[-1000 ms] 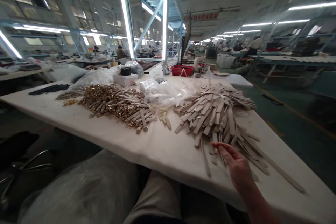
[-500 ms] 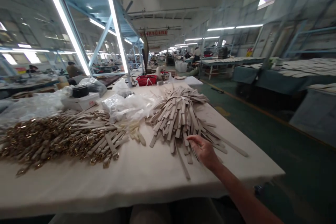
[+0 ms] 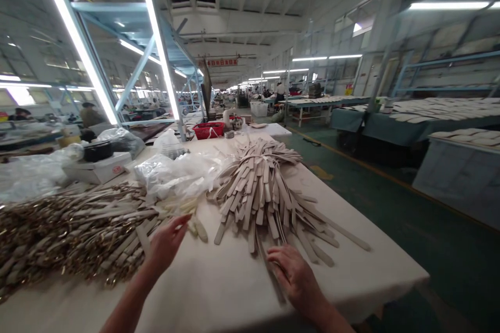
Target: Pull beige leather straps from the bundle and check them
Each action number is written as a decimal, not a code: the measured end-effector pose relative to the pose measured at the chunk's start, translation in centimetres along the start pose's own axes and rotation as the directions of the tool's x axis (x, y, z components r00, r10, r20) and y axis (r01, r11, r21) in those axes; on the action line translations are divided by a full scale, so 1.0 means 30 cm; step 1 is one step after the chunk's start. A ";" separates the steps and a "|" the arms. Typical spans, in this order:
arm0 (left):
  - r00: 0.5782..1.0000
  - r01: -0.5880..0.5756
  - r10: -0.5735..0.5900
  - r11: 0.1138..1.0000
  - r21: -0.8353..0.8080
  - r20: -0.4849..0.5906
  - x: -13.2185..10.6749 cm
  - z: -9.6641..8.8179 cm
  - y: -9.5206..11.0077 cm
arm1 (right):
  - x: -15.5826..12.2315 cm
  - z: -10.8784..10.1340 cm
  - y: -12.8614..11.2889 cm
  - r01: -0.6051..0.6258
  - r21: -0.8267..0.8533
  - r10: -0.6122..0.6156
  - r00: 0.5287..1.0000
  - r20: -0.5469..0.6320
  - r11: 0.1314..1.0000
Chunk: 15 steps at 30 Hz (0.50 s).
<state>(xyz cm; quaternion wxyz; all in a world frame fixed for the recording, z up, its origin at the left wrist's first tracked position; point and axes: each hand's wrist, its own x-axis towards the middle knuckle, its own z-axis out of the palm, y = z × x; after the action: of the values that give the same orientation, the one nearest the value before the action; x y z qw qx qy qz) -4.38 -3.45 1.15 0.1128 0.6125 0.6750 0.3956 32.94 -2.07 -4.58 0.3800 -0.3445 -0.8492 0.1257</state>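
Many flat beige leather-like straps (image 3: 253, 187) seem left beside narrow beige gold-metal-fitted straps (image 3: 78, 239), apparently done, while your half-curled left hand (image 3: 167, 244) and right hand (image 3: 292, 273) hide any hold.

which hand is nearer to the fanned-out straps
Right. The right hand is at the near end of the fanned-out straps; the left hand is off to their left.

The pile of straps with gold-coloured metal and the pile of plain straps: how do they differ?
The metal-fitted strap pile shows gold-coloured glints; the plain strap pile shows flat bands without them. The metal-fitted strap pile lies spread and tangled, while the plain strap pile fans out toward the person. Both have pale straps on the same table.
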 end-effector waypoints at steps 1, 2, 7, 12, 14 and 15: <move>0.996 -0.022 0.017 0.998 0.057 0.087 0.085 0.066 0.017 | -0.021 -0.002 0.014 -0.024 -0.009 0.024 1.000 0.013 1.000; 0.987 -0.032 0.003 0.983 0.178 0.163 0.164 0.128 0.033 | -0.037 -0.004 0.027 -0.049 -0.009 0.049 0.999 0.024 0.999; 0.972 0.010 -0.099 0.923 0.384 0.212 0.409 0.334 0.063 | -0.047 -0.002 0.044 -0.137 0.036 0.137 0.991 0.002 0.990; 0.940 -0.003 -0.190 0.826 0.564 0.282 0.476 0.383 0.060 | -0.038 0.001 0.034 -0.136 0.049 0.138 0.990 -0.030 0.989; 0.916 -0.024 -0.229 0.787 0.617 0.328 0.501 0.383 0.073 | -0.040 0.000 0.032 -0.137 0.061 0.138 0.990 -0.019 0.989; 0.901 -0.035 -0.251 0.770 0.637 0.353 0.516 0.381 0.081 | -0.041 -0.001 0.032 -0.136 0.068 0.137 0.990 -0.013 0.988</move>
<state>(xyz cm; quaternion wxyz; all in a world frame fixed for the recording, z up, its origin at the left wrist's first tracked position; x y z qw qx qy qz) 1.21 15.09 0.36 0.0665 0.6437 0.7624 -0.0011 34.02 -2.21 -5.70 0.3891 -0.3900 -0.8156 0.1767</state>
